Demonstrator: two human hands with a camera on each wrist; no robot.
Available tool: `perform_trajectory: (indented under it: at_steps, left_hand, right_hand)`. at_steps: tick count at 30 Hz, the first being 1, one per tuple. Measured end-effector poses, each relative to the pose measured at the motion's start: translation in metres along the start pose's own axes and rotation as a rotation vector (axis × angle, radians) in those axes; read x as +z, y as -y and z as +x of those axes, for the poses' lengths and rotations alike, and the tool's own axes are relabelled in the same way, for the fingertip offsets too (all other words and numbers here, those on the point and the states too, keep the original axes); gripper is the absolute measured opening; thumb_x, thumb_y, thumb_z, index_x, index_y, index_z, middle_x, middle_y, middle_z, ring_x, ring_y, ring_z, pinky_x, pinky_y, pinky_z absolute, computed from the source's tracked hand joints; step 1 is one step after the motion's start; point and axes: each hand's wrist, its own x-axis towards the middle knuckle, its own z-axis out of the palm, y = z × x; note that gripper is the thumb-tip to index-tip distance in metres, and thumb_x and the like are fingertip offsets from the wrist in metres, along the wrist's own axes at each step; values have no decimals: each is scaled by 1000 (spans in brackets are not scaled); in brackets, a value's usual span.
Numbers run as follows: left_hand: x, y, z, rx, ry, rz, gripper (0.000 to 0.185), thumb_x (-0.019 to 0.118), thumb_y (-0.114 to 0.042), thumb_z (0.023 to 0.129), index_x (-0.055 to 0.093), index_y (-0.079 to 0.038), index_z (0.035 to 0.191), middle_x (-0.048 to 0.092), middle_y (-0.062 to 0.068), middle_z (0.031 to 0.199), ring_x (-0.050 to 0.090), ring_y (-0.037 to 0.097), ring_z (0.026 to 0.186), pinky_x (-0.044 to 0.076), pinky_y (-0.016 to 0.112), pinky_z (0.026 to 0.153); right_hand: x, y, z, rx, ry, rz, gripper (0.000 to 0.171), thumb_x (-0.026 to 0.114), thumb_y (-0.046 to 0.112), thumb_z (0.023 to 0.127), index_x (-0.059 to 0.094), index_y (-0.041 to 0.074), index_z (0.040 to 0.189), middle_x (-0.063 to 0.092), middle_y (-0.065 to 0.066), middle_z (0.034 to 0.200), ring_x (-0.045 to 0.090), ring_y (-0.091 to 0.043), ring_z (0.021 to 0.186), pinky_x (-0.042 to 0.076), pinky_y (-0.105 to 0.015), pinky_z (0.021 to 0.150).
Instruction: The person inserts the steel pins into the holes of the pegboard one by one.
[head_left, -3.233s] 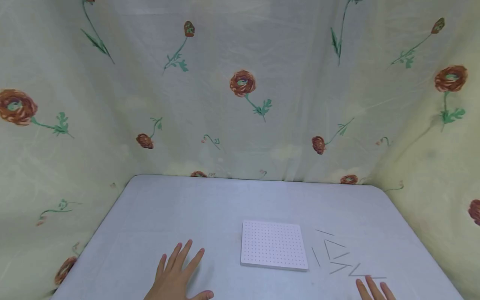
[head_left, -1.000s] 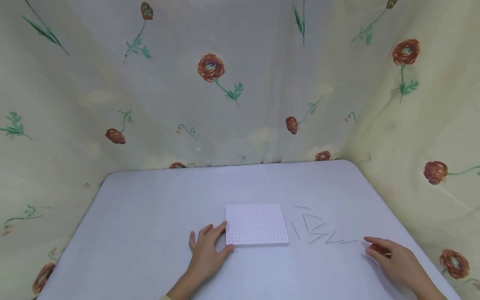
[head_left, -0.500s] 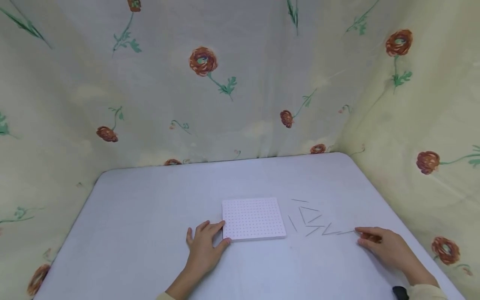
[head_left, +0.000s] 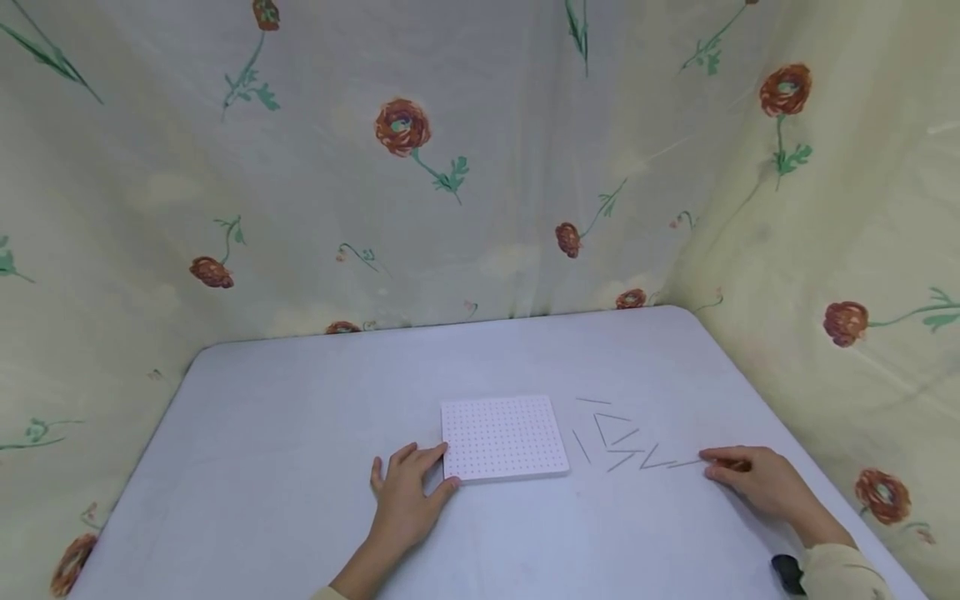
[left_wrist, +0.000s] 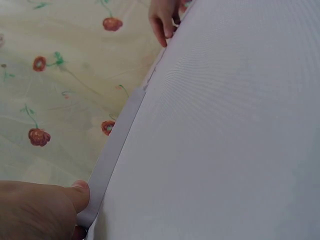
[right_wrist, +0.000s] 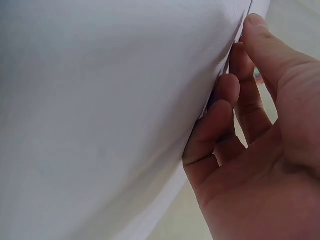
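Head view: the left hand (head_left: pixel 405 500) has thumb and index finger parted around the board's (head_left: pixel 504 437) near-left corner, holding it; the right hand's (head_left: pixel 765 487) thumb and index finger, slightly apart, meet one stick's (head_left: pixel 684 463) right end, whether gripping it cannot be told. One board lies well short of the tabletop's (head_left: pixel 315 417) far edge. Ten sticks, counting that one, lie between board and right edge, several touching or nearly so. One black object (head_left: pixel 787 575) sits beside the right sleeve (head_left: pixel 843 571).

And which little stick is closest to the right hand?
The thin grey stick farthest right, whose end comes right up to the fingers of the right hand. All the other sticks lie farther left, nearer the white pegboard.
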Motion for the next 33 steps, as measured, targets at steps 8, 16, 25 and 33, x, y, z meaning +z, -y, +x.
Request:
perform_trajectory:
  at_steps: [8,16,25,33]
  left_hand:
    - [-4,2,3,-10,2,6,52,76,-38,76,62,-23,124,66,-1,121,42,30,130,2,66,108]
    - [-4,1,-1,-18,24,-20,51,76,-38,76,63,-22,123,66,-1,121,42,31,130,1,66,107]
    - [-2,-1,-2,-16,25,-7,51,75,-39,76,62,-23,123,66,-2,120,42,30,130,2,66,107]
    - [-4,0,-1,-19,27,-4,51,74,-40,77,62,-23,124,65,-2,121,41,31,130,2,66,107]
  right_hand:
    - [-2,4,13,-41,-20,-5,42,66,46,84,70,14,112,67,-16,116,62,-34,102,49,-48,79]
    - [-2,3,12,-53,-38,-25,39,70,46,80,74,15,103,70,-15,108,60,-41,104,48,-51,81]
    - [1,1,12,-104,-84,-63,28,72,43,79,76,18,92,74,-4,91,65,-29,89,49,-44,74]
    - [2,8,13,-140,-115,-81,16,73,35,79,73,20,86,70,4,82,59,-12,76,45,-31,66]
